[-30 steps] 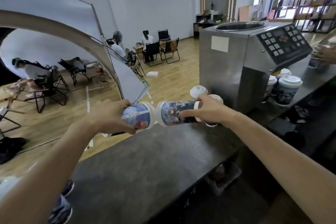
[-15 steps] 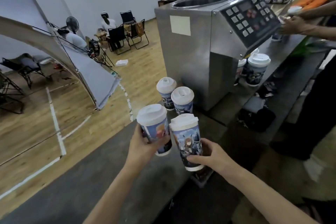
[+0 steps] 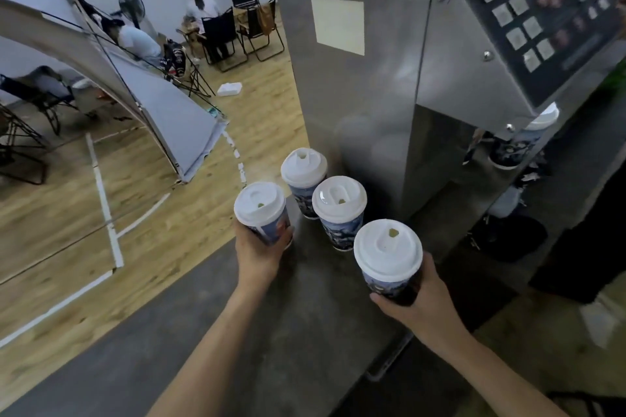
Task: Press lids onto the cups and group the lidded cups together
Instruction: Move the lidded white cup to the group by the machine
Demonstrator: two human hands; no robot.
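Half a second back I had the two cups side by side and touching in front of me. Now they are apart and moving in on the pair already standing at centre frame. My left hand (image 3: 257, 250) is wrapped round the lower body of the left cup (image 3: 262, 213), thumb and fingers curled on its printed wall. It has carried that cup up just beside the far standing cup (image 3: 305, 176). My right hand (image 3: 420, 294) is clamped the same way on the right cup (image 3: 389, 254), which sits lower right of the near standing cup (image 3: 338, 206), close but not touching.

A second ago both held cups were tipped on their sides; here they are upright. I judge the lid pressing on these two finished and the grouping step under way, with only the setting down left. My fingers hide both bases, so I cannot tell whether either cup rests on the dark counter (image 3: 305, 332) yet.

All four cups wear white domed sip lids that look evenly seated all round, each with a small opening showing a tan spot. Their walls carry blue illustrated artwork. More lidded cups (image 3: 521, 142) stand under the steel machine (image 3: 372, 78) at the right.
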